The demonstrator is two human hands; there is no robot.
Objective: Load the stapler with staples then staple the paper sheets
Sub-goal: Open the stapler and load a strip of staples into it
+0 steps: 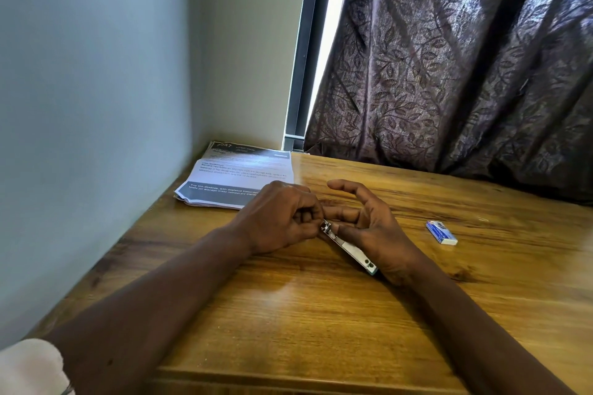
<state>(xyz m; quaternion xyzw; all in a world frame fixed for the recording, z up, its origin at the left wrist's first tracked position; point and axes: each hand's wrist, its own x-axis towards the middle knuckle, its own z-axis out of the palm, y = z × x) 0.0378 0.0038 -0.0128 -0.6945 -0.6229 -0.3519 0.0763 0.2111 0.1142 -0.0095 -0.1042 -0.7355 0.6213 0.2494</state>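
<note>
- Between the two hands, low over the surface (305,314), sits the stapler (348,247), a small, slim one with a bare metal top and a pale body
- Left hand (279,218) has its fingers (308,215) curled tight, pinching at the stapler's metal front end; whether a staple strip sits between them is hidden
- Right hand (375,228) cradles the rear half against its palm with the thumb laid along the side, while the index finger arches free above
- Its long axis runs on a slant: the hinge end lies by the right wrist, nearer the person, and the front end points away and leftward into the left fingers
- It looks light and rigid, and the smooth metal could slip; its sprung parts may snap shut, so it is best held by the sides of the body, clear of the front end
- Staple box (441,232) lies flat, well apart to the right of the right fingers
- Paper sheets (237,173) lie just beyond the left fingers, a thin, floppy stack
</note>
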